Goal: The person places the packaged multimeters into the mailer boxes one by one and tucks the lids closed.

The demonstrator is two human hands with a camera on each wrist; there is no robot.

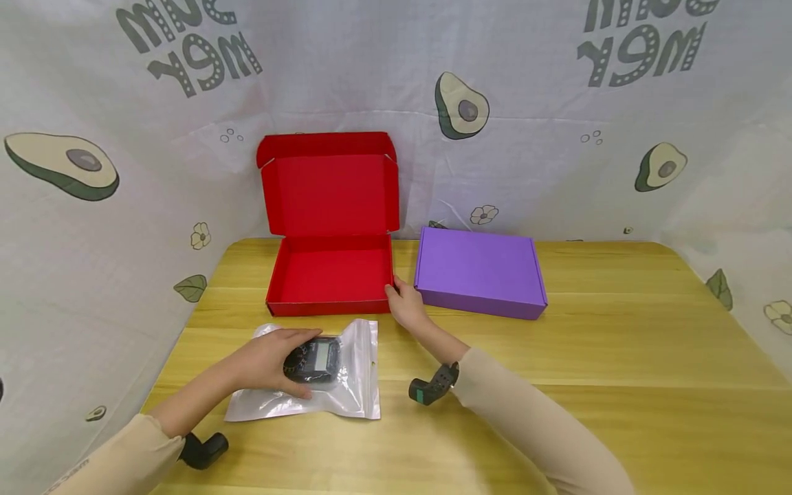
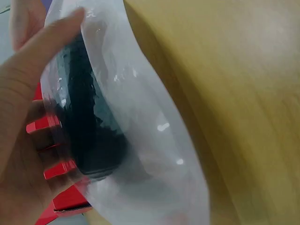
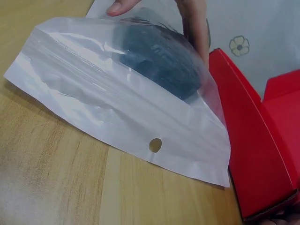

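Note:
A black digital multimeter (image 1: 324,357) with a dial and a grey display lies inside a clear, white-backed zip bag (image 1: 361,371) at the front left of the table. My left hand (image 1: 266,361) grips the multimeter through the bag, thumb on the near side and fingers on the far side. Just behind it stands an open red box (image 1: 328,309), its lid raised and its inside bare. At that box's front right corner, my right hand (image 1: 408,307) holds the wall between thumb and fingers; its fingertips are partly hidden. The bag's seal strip and hang hole show in the right wrist view.
A closed purple box (image 1: 479,271) sits to the right of the red one, close to my right hand. Behind the wooden table (image 1: 619,344) hangs a white cloth (image 1: 526,172) printed with avocados. Both wrists wear black camera mounts.

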